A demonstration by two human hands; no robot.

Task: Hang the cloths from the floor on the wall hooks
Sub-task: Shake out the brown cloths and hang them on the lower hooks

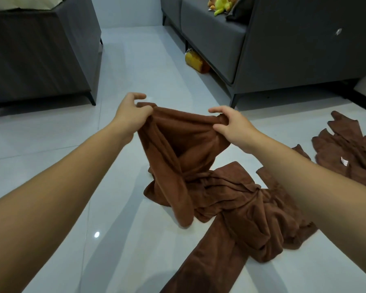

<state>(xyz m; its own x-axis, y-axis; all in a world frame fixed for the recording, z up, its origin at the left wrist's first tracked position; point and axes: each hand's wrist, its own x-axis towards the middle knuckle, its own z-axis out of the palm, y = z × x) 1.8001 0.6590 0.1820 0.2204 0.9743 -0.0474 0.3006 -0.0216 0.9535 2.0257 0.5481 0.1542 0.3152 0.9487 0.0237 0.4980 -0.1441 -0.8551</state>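
Left hand (pixel 131 112) and right hand (pixel 230 123) each pinch the top edge of a soft brown cloth (pixel 178 140), stretched sideways between them; its tail drapes down onto the cloth pile (pixel 241 208) on the floor beneath the hands.

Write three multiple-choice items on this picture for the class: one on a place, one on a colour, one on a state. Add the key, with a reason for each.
1. Where is the yellow-green plush toy?
A. on the floor
B. on the grey sofa
C. in a box

2. What colour is the lifted cloth?
A. white
B. brown
C. blue

3. How is the lifted cloth held?
A. lying flat, untouched
B. hung on a hook
C. pinched at its top edge by the left grip and the right grip

Key:
1 B, the toy sits on the sofa seat.
2 B, it is the same brown as the other cloths on the floor.
3 C, both grips pinch the edge while the rest drapes down.
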